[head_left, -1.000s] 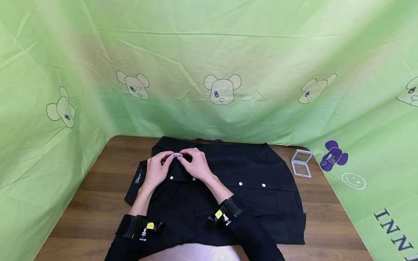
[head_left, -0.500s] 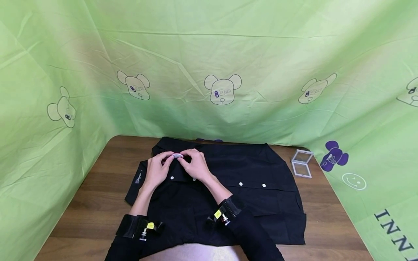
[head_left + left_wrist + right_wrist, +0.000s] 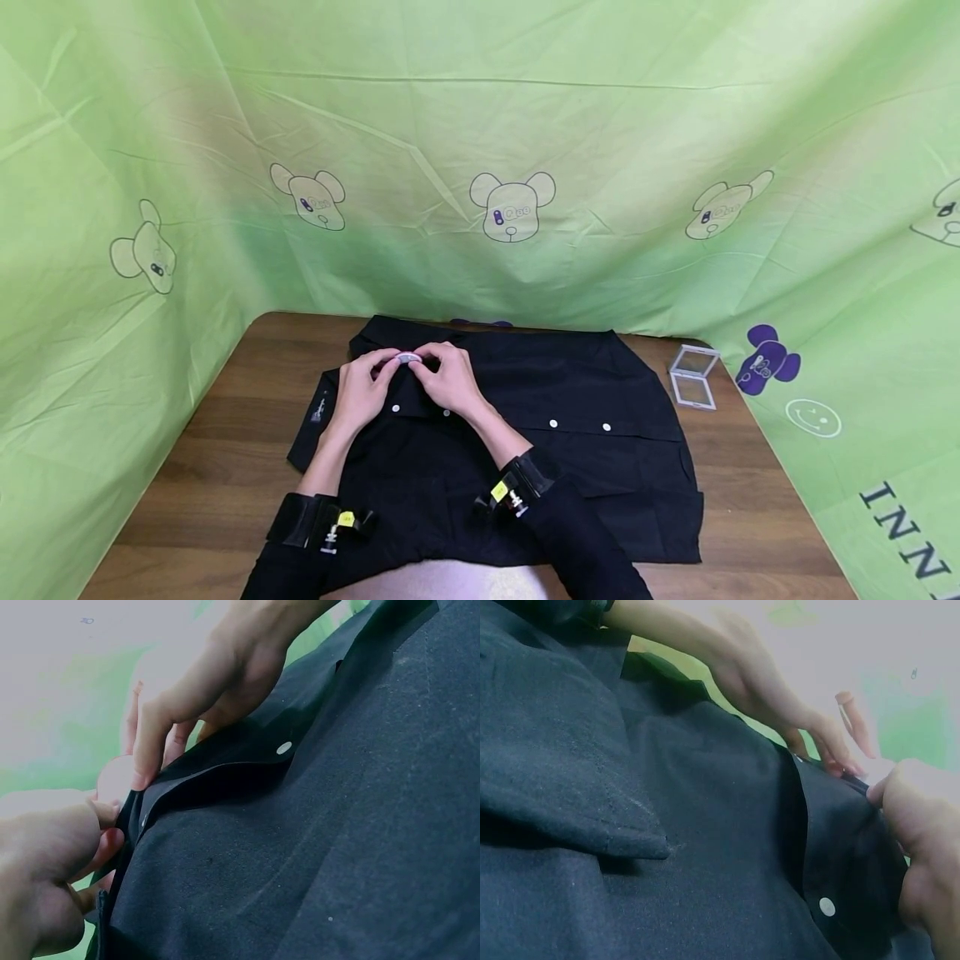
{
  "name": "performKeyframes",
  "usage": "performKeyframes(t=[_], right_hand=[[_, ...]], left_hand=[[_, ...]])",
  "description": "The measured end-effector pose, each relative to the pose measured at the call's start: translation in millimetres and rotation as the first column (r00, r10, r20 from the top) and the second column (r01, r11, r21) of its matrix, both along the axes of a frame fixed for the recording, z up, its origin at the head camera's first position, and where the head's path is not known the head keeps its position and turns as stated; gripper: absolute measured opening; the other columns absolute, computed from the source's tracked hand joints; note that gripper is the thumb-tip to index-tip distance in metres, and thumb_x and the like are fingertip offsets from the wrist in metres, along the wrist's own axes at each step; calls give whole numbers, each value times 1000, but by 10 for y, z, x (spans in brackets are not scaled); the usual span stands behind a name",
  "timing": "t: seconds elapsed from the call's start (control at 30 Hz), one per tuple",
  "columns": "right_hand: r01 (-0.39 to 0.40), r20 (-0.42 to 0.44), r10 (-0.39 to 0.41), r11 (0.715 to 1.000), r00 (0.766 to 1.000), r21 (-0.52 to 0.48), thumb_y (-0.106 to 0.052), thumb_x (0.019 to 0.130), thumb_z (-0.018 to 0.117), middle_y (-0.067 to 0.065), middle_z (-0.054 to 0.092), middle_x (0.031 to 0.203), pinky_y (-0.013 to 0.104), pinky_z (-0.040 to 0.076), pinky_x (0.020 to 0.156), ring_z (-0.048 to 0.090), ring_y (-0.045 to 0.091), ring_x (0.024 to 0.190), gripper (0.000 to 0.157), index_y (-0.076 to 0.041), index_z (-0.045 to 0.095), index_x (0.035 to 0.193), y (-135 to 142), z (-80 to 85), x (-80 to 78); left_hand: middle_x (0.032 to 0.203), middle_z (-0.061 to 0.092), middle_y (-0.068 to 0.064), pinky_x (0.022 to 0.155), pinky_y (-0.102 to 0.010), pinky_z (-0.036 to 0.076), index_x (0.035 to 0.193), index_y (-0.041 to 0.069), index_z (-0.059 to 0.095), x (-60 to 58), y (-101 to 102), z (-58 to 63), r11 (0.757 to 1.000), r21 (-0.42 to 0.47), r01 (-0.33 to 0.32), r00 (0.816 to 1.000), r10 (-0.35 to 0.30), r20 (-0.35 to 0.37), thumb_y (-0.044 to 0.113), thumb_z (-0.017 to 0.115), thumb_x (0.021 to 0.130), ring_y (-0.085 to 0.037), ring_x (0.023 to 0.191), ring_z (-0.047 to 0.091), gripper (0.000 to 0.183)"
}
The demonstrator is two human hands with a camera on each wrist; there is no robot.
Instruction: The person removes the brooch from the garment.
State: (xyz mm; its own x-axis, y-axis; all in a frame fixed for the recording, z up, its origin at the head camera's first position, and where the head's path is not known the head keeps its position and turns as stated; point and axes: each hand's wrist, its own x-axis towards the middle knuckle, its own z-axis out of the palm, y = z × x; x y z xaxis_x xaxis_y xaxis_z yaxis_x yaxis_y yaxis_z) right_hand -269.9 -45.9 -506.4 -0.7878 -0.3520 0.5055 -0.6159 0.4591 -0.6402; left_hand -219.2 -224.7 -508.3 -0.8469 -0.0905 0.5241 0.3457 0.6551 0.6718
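A black shirt [image 3: 570, 375] with white buttons lies spread over the table. At its upper left, my left hand [image 3: 362, 390] and right hand [image 3: 452, 383] meet at a small, round, pale badge [image 3: 407, 357] with a pinkish edge. Thumb and fingers of each hand pinch opposite sides of it. The left wrist view shows the badge [image 3: 116, 778] standing on edge against a raised fold of the shirt's front. Its back and the fingertips behind the cloth are partly hidden. In the right wrist view a shirt button [image 3: 827, 907] shows below the hands.
An open, hinged clear case [image 3: 692, 377] lies on the right of the wooden table [image 3: 191, 467]. Green printed cloth [image 3: 510, 275] hangs behind and along both sides. A collar label [image 3: 318, 407] shows at the shirt's left end.
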Motion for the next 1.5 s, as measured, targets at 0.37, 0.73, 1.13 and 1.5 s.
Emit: performKeyframes(t=[0.37, 0.73, 1.13, 1.5], right_hand=[[17, 31, -17, 1000, 999, 1, -22, 87, 80, -11, 76, 85, 25, 50, 66, 60, 5, 78, 6, -17, 81, 91, 4, 12, -2], [-29, 12, 29, 999, 1000, 34, -25, 89, 81, -8, 78, 97, 26, 53, 79, 63, 6, 92, 15, -15, 82, 101, 29, -16, -21], [-36, -49, 37, 999, 998, 32, -24, 91, 79, -7, 78, 100, 31, 55, 84, 63, 5, 95, 16, -15, 81, 103, 88, 6, -44], [-60, -85, 62, 998, 994, 30, -22, 94, 76, -7, 78, 97, 25, 53, 84, 62, 3, 95, 10, -15, 82, 98, 108, 14, -61]], left_hand=[[104, 79, -10, 70, -41, 55, 109, 6, 82, 2, 7, 9, 1000, -18, 3, 1000, -3, -10, 14, 74, 96, -19, 85, 68, 17], [102, 79, -9, 68, -39, 54, 108, 9, 82, -9, -7, 12, 1000, -5, -10, 1000, 10, 4, 16, 74, 96, -17, 81, 67, 16], [104, 79, -8, 71, -41, 55, 109, 8, 82, -23, -6, -8, 1000, 0, -6, 1000, 6, 0, 16, 74, 96, -18, 85, 68, 18], [103, 79, -8, 71, -41, 55, 107, 8, 82, -28, -19, 2, 1000, -5, -8, 1000, 8, -12, 14, 75, 95, -18, 86, 68, 15]])
